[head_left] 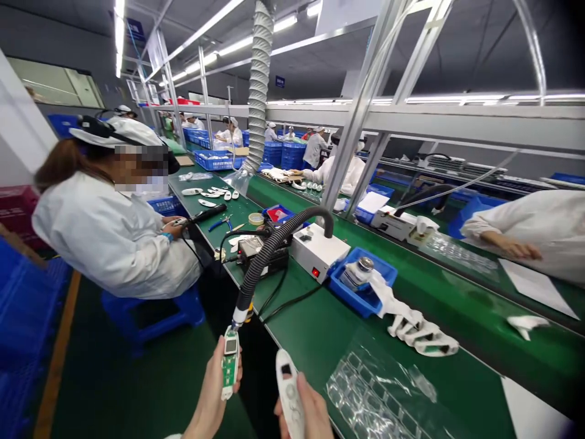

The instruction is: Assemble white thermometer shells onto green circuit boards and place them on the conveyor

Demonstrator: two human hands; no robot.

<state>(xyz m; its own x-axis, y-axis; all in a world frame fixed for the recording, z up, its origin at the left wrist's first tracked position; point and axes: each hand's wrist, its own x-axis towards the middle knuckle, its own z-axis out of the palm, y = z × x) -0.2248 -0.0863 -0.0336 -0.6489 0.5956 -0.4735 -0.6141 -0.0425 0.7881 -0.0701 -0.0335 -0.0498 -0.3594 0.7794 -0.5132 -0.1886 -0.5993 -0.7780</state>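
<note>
My left hand (pixel 214 387) is closed around a white device half with a green circuit board (pixel 230 366) and a small dark screen showing. The board's upper end is right at the nozzle of a black corrugated hose (pixel 258 268); whether they touch I cannot tell. In my right hand (pixel 313 407) is a white plastic cover (pixel 289 390) with a dark window and button shapes, held upright off the bench edge. A gap separates the two pieces. The fingers behind both pieces are partly hidden.
The hose rises from a white box (pixel 320 247) with a red switch. Beside it stands a blue bin (pixel 361 311) holding a metal-topped bottle. White housings (pixel 423 332) and clear plastic trays (pixel 375 396) lie on the green bench. A seated co-worker (pixel 109 213) is at left.
</note>
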